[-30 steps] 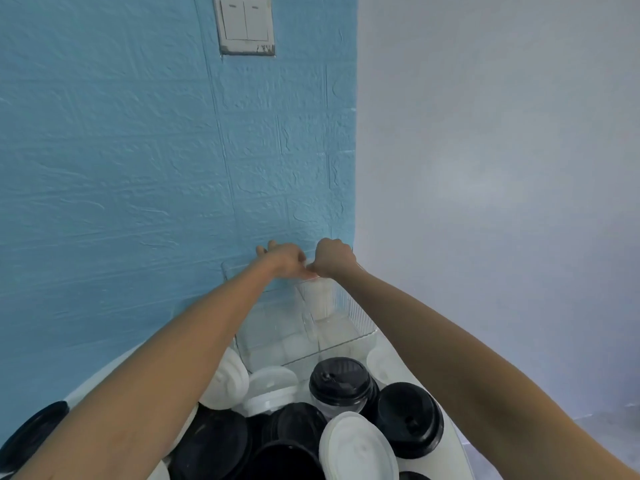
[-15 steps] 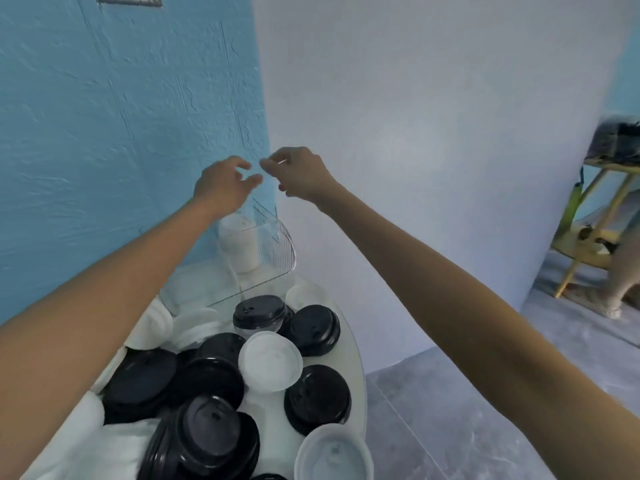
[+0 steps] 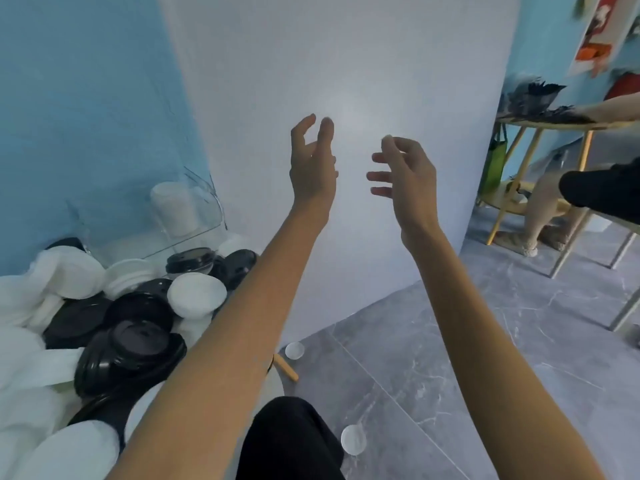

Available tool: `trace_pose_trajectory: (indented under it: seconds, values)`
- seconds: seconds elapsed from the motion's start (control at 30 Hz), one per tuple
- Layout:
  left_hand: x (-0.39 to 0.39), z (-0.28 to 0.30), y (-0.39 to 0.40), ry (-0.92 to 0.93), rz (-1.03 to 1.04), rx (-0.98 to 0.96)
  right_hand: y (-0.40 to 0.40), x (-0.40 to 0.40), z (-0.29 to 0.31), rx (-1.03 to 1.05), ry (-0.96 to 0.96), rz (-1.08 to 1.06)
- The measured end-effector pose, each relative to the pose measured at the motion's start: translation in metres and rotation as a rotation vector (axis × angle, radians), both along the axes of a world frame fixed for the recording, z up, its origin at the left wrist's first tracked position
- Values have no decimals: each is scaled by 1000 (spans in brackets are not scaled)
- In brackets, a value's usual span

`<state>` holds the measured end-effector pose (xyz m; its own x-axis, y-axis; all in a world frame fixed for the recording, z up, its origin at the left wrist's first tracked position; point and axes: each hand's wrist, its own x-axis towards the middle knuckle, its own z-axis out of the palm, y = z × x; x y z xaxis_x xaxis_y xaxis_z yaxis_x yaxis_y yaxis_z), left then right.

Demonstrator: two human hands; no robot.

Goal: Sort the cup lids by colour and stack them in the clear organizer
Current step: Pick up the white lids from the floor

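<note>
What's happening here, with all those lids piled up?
A person is sorting cup lids by colour. Right now the left hand and right hand are both raised, open and empty, in front of the white wall. The clear organizer by the blue wall holds a stack of white lids. A mixed pile of black lids and white ones waits on the table, and two white lids lie on the floor.

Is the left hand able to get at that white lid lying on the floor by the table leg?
Probably not as things stand. The left hand is raised, open and empty, in front of the wall, while the white lid lies low on the floor. Nothing blocks it, but the person would need to bend down.
</note>
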<state>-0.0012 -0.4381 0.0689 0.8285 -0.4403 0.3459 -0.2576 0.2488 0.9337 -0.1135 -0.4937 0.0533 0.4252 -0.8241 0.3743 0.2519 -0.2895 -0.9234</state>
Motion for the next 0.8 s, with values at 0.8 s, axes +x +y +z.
trace_pose_trajectory:
  seconds: [0.8]
  values:
    - [-51,-298,-69,254,-5,258,-56,-30,-273,281,90,-139]
